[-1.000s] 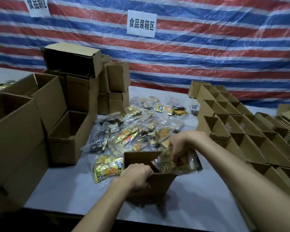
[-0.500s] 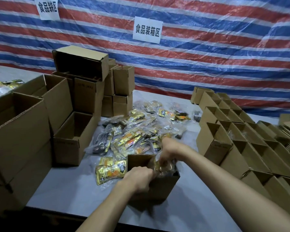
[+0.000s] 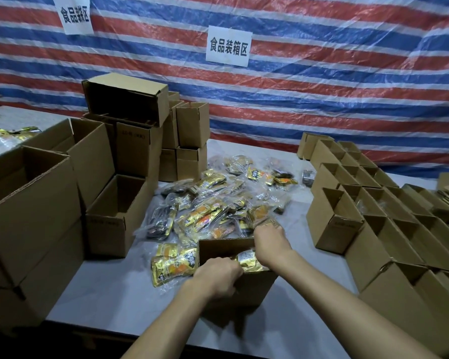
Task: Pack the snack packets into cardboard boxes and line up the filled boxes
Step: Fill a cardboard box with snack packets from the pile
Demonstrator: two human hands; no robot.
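A small open cardboard box [image 3: 252, 288] stands near the table's front edge. My left hand [image 3: 218, 275] grips its near rim. A gold snack packet [image 3: 247, 260] lies inside it. My right hand [image 3: 270, 242] reaches over the box's far rim to the near edge of the snack packet pile [image 3: 213, 206], its fingers curled on a clear packet [image 3: 266, 224] there. Two gold packets [image 3: 174, 264] lie on the table just left of the box.
Rows of small open boxes [image 3: 335, 224] fill the right side of the table. Larger open cartons [image 3: 31, 216] and stacked boxes [image 3: 130, 104] stand at the left. Bare grey table [image 3: 109, 288] shows at the front left. A striped tarp hangs behind.
My right hand has pushed its packets down into the box, then lifted out and moved forward to the pile's edge. My left hand has kept hold of the rim.
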